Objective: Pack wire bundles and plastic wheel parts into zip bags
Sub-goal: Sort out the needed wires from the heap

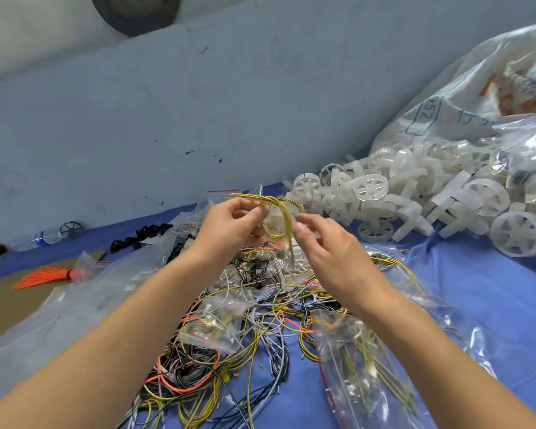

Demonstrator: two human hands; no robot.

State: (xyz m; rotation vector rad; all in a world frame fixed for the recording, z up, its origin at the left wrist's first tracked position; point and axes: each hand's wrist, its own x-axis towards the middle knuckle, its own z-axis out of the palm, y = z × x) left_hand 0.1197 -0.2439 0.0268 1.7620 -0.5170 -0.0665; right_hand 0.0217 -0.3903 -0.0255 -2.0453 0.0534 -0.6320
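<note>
Head | blue cloth under wire pile | pale wall

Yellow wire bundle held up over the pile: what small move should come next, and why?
Probably the right hand should pinch the hanging end of the yellow wire bundle. The left hand already holds its coiled top, the tail dangles loose toward the wire pile, and the right fingers hover beside it, holding nothing visible.
</note>
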